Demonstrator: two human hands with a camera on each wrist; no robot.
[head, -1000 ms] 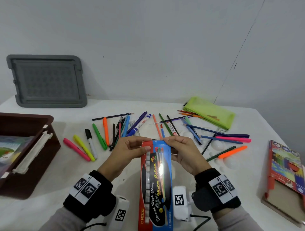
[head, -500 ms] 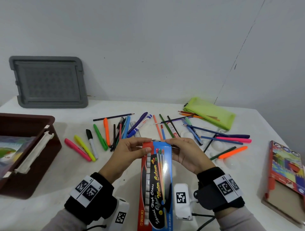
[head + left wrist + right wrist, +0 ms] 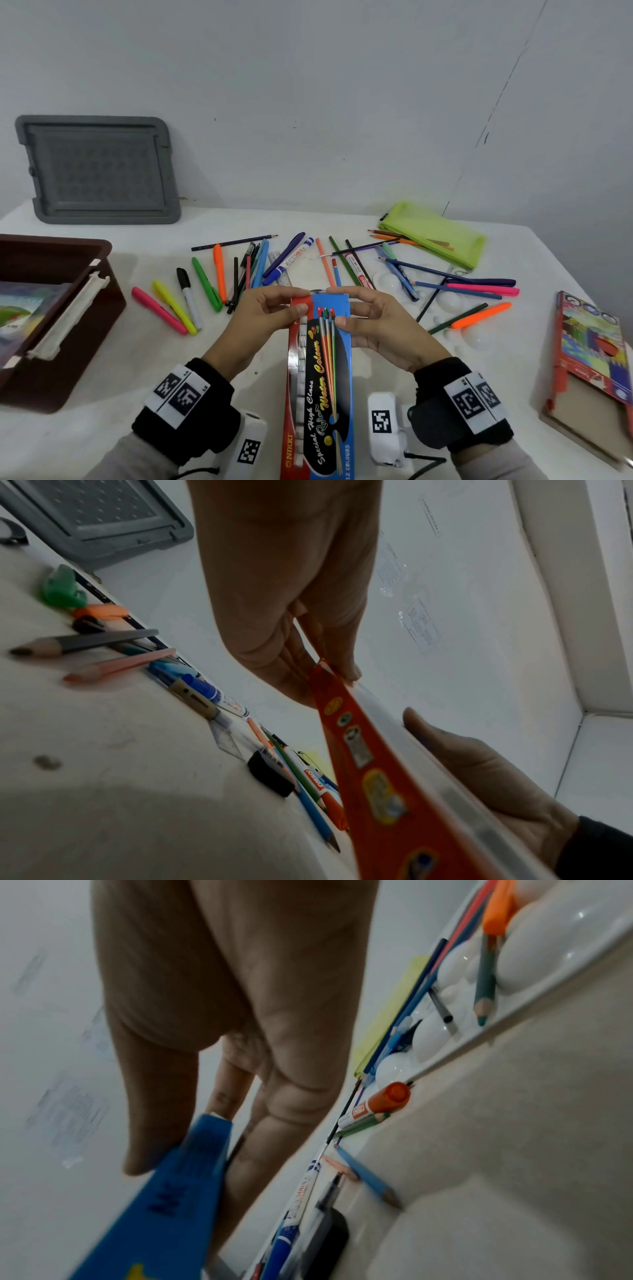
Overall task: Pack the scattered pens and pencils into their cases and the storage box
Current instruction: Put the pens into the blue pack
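Note:
I hold a long red and blue water colour box (image 3: 322, 383) above the table, its far end up between both hands. My left hand (image 3: 274, 310) pinches the red left corner (image 3: 329, 685); my right hand (image 3: 359, 313) pinches the blue right corner (image 3: 205, 1139). Beyond the box, several pens, pencils and markers (image 3: 260, 263) lie scattered across the table. A lime green pouch (image 3: 435, 233) lies at the back right, a colour pencil case (image 3: 596, 346) at the right edge. The brown storage box (image 3: 54, 308) stands at the left.
A grey lid (image 3: 99, 171) leans on the wall at the back left. A white paint palette (image 3: 448, 301) lies under the pens to the right. The storage box holds a colourful booklet (image 3: 20, 308) and a white clip bar (image 3: 68, 318).
The hands and the water colour box have stayed almost still; the fingers shifted slightly at the box's far end.

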